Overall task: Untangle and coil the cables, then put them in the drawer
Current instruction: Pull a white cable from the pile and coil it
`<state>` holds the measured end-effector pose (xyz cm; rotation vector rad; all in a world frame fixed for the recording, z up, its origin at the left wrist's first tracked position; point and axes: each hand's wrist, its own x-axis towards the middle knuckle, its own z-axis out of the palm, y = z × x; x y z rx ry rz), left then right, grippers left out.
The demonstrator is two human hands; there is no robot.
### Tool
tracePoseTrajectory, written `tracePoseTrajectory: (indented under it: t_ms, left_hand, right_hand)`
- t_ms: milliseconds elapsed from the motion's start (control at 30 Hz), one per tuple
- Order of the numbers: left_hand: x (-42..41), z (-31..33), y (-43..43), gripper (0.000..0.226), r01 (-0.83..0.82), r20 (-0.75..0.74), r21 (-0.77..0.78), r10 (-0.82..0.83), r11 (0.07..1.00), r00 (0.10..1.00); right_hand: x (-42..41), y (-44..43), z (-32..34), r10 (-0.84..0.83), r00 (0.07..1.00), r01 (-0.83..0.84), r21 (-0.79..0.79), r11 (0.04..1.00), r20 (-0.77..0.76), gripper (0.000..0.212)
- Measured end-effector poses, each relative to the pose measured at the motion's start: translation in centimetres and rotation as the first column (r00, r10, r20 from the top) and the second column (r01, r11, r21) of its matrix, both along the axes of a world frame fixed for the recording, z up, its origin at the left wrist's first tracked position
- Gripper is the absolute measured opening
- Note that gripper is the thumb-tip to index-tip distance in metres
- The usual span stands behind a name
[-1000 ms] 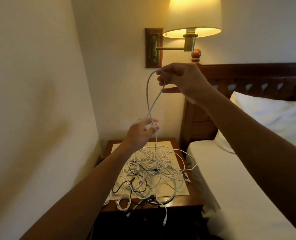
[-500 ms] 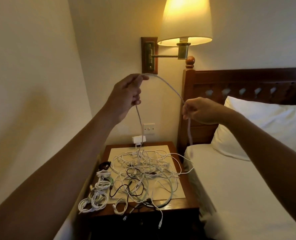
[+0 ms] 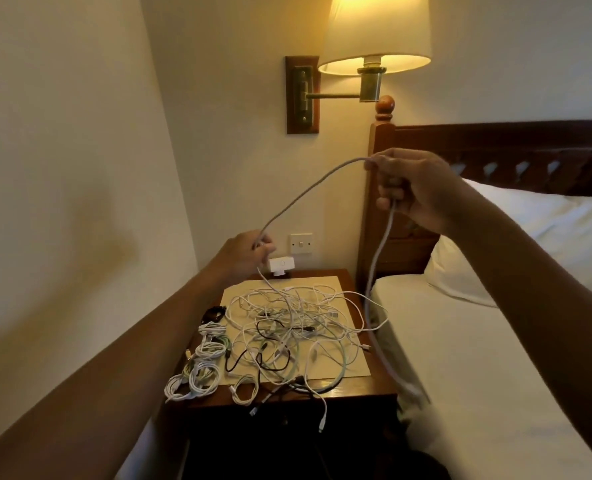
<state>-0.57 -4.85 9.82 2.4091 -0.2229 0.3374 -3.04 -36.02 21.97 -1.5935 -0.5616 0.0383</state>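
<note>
A tangled heap of white, black and pale green cables lies on the wooden nightstand. One long pale cable stretches in the air between my hands. My right hand grips it high up by the bedpost, and a length hangs from that hand down past the nightstand's right edge. My left hand pinches the same cable lower, above the back of the nightstand, and from there it runs down into the heap. Several coiled cables sit along the nightstand's left side.
A bed with a white sheet and a pillow is at the right, against a dark headboard. A lit wall lamp hangs above. A white adapter and a wall switch are behind the nightstand. The wall is close on the left.
My left hand has dropped from head height to just above the nightstand, sliding along the cable. My right hand has risen and holds its part of the cable higher.
</note>
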Motion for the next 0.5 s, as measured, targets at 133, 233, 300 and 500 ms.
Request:
tracePoseTrajectory:
  t_ms: [133,233,300,500]
  left_hand:
    - [-0.7,-1.1,1.0,0.036,-0.030,-0.114,-0.313,-0.006,0.949,0.993]
    - [-1.4,1.6,-1.6,0.033,0.018,-0.054,-0.336,-0.038,0.942,0.998]
    - [-1.8,3.6,-3.9,0.020,0.112,-0.016,-0.257,-0.120,0.960,0.993]
    - [-2.2,4.8,-7.3,0.008,0.240,0.014,-0.180,-0.241,0.954,0.970]
  right_hand:
    - [0.7,-2.6,-1.7,-0.108,0.993,0.090,-0.270,0.959,-0.053,0.021]
    - [1.4,-2.7,-4.2,-0.099,0.987,0.020,-0.507,0.862,-0.129,0.019]
    - [1.3,-1.8,-5.8,-0.044,0.990,-0.041,-0.580,0.814,-0.132,0.027]
    - [0.6,2.5,-8.0,0.032,0.999,-0.015,-0.496,0.868,0.027,0.019]
